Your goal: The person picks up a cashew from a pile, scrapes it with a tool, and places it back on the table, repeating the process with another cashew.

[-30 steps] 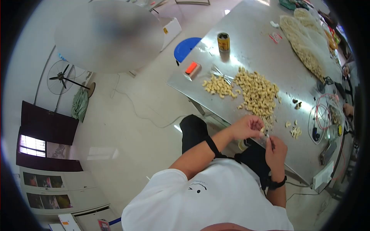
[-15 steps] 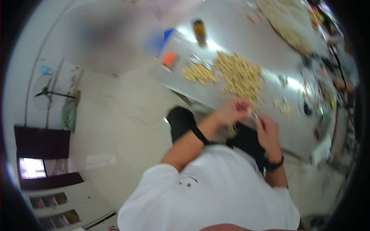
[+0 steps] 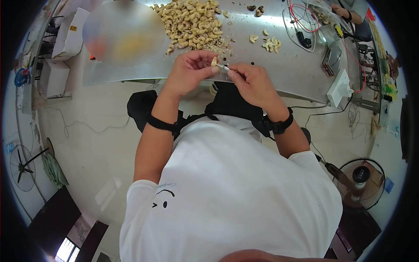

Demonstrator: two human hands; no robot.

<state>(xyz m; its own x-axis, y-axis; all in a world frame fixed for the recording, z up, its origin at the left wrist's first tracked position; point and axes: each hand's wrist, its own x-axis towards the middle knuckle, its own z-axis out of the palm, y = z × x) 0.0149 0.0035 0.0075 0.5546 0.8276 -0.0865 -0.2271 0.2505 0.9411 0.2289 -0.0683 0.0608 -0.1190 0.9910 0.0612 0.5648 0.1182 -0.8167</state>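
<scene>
My left hand pinches a single cashew nut between thumb and fingertips, just over the table's near edge. In my right hand is a small slim knife, gripped between thumb and fingers. Its silvery tip points left and meets the cashew or lies right against it; the exact contact is too small to tell. Beyond my hands, a large pile of cashews covers the metal table. Crumbs and skin bits lie at the pile's near right side.
A few pale cashews lie apart on the right, with dark pieces farther back. Cables, a white power strip and another person's hand are at the right. A floor fan stands lower right. A blurred patch hides the table's left part.
The view has swung round and sharpened, so pile and hands appear farther left and higher. Both hands stay close together, still holding the cashew and the knife.
</scene>
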